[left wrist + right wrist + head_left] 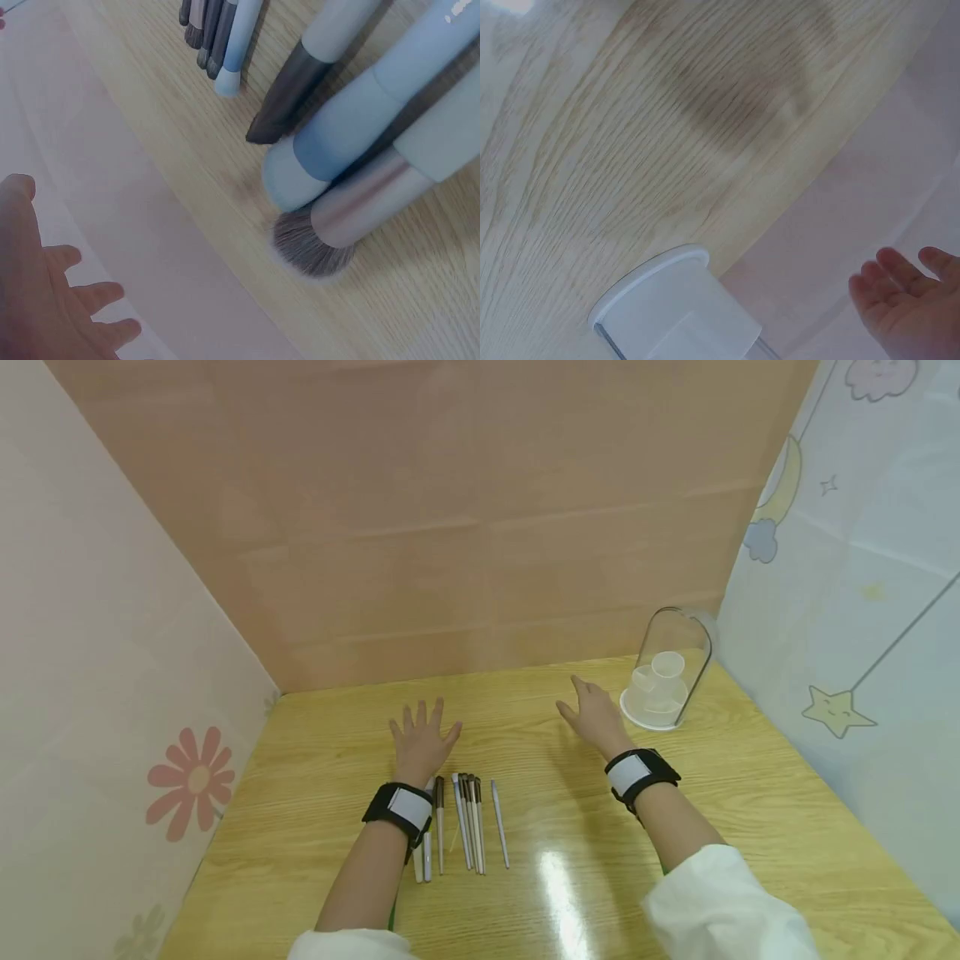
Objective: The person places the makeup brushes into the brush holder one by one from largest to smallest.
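My left hand (422,747) is spread with its fingers apart, just beyond a row of makeup brushes (471,822), and holds nothing. In the left wrist view its fingers (64,300) show at the lower left, apart from a fluffy grey-tipped brush (375,206) and a blue brush (352,124). My right hand (596,720), also empty, is held out left of a clear domed holder (658,702) with a white base. In the right wrist view the hand (915,307) is at the lower right, apart from the holder's white base (682,307).
The wooden table (322,793) meets a plain brownish backdrop (480,527) at its far edge. A flower-printed panel (112,652) stands on the left, a panel with stars and clouds (847,610) on the right. One slim brush (500,827) lies right of the others.
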A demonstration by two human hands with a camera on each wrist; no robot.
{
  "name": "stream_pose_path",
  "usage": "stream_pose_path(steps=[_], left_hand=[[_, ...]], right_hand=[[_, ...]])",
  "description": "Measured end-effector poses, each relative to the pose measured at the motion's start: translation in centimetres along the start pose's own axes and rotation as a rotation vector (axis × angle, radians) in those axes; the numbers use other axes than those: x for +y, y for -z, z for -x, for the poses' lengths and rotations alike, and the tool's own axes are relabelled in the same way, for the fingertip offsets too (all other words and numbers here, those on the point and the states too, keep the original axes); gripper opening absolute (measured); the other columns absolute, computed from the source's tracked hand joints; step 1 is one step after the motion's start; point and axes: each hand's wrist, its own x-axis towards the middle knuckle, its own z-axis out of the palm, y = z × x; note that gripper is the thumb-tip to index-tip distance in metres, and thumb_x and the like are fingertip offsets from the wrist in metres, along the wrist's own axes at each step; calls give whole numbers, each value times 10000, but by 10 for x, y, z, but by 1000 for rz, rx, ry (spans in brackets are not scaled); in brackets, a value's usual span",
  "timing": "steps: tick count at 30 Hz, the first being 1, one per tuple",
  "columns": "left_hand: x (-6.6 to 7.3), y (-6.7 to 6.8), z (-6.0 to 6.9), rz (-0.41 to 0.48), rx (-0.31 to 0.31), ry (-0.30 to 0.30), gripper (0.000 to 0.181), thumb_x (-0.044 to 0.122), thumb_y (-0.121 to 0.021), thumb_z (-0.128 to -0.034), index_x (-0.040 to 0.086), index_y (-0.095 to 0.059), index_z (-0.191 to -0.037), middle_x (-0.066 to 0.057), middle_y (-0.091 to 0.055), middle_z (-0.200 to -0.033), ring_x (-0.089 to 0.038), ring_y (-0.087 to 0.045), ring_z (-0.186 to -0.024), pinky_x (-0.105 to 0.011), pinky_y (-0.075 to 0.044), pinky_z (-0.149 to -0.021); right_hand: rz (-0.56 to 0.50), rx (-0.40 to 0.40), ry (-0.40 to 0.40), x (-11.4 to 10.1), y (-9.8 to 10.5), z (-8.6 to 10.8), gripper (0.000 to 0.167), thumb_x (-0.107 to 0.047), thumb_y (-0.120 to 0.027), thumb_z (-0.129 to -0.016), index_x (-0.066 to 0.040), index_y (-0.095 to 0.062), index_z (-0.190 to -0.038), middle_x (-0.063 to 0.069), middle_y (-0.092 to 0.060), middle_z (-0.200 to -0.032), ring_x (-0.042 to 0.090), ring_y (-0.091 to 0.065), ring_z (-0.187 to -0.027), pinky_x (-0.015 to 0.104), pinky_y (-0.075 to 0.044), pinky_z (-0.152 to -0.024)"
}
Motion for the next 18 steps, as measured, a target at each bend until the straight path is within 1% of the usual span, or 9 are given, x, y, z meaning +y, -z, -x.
stream_pose_path(steps=[2,4,7,10,14,16,18], left_hand=[[1,0,1,13,2,4,658,564,-341,-982,200,-248,-1522,-181,-272,-1560,-437,-180,-1450,-662,-124,-1146],[1,0,3,27,15,10,631,536,-357,-989,164,-313,-1497,-195,-356,-1515,-437,-263,-1419,-671,-179,-1125],[-1,0,7,37,48,31,572,476,-390,-999,98,-423,-1427,-209,-474,-1420,-430,-394,-1338,-664,-298,-1067],[-7,0,12,48,84,62,512,406,-430,-1001,39,-499,-1351,-225,-556,-1315,-419,-509,-1224,-606,-423,-988],[-20,1,20,107,94,112,472,327,-479,-991,-6,-518,-1323,-257,-583,-1248,-412,-587,-1105,-521,-526,-870],[-27,1,24,140,94,138,457,294,-495,-984,-24,-519,-1312,-274,-586,-1219,-422,-605,-1057,-512,-548,-804],[-33,0,29,176,93,167,448,275,-506,-978,-36,-522,-1300,-282,-591,-1198,-424,-609,-1040,-512,-550,-784]], right_hand=[[-34,25,-19,5,5,1,594,-340,-451,-998,39,-334,-1441,333,-443,-1380,487,-464,-1238,580,-442,-977],[-64,53,-41,11,10,3,532,-304,-435,-1004,46,-392,-1403,309,-503,-1329,456,-527,-1175,555,-481,-921],[-112,109,-49,23,19,8,470,-259,-425,-1004,67,-463,-1340,302,-564,-1243,438,-570,-1102,539,-492,-885],[-149,169,-38,36,27,14,432,-229,-428,-1004,89,-506,-1285,313,-589,-1184,443,-575,-1070,545,-482,-879],[-198,266,-31,56,34,23,394,-210,-428,-1006,91,-547,-1231,305,-614,-1130,436,-585,-1039,547,-477,-870],[-229,328,-50,66,37,28,381,-212,-425,-1006,83,-565,-1203,295,-625,-1105,430,-593,-1018,546,-478,-856],[-257,402,-91,76,39,33,378,-219,-421,-1004,80,-580,-1173,288,-636,-1077,426,-603,-990,542,-484,-838]])
